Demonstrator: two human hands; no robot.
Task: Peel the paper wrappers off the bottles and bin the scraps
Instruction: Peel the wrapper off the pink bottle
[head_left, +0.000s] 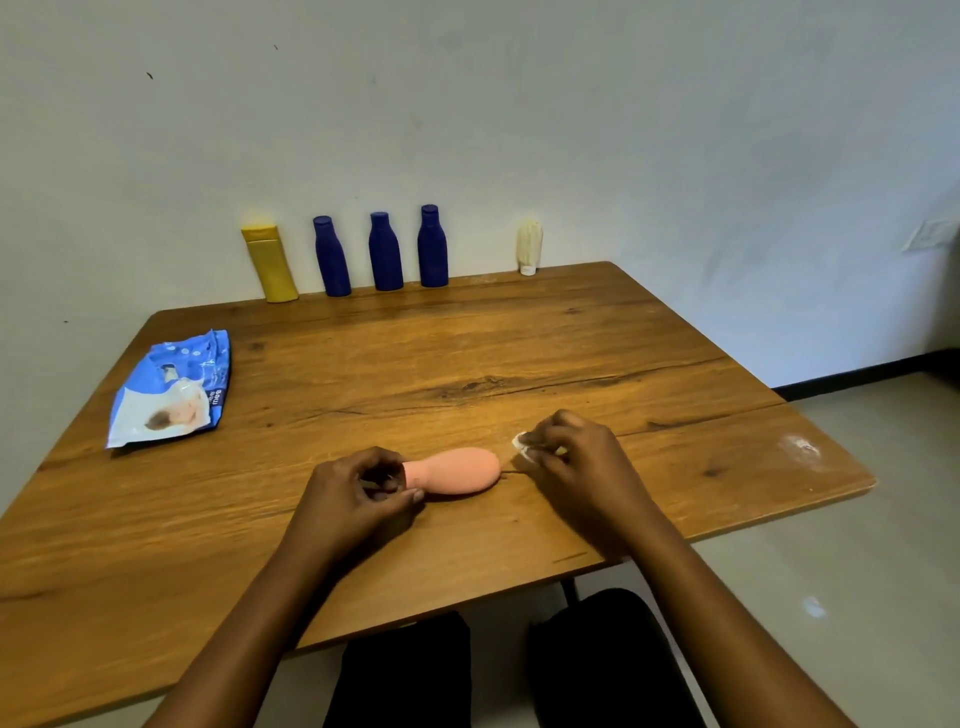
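Observation:
A pink bottle (456, 470) lies on its side on the wooden table (467, 353), neck pointing left. My left hand (358, 493) curls its fingers around the bottle's cap end. My right hand (576, 457) sits just right of the bottle's base and pinches a small white paper scrap (522, 442). Three dark blue bottles (385, 251) and a yellow bottle (270, 264) stand in a row along the far edge against the wall.
A blue wet-wipes pack (171, 387) lies at the left of the table. A small white container of sticks (530, 248) stands at the back right. A whitish smear (802, 447) marks the right corner. My legs are under the near edge.

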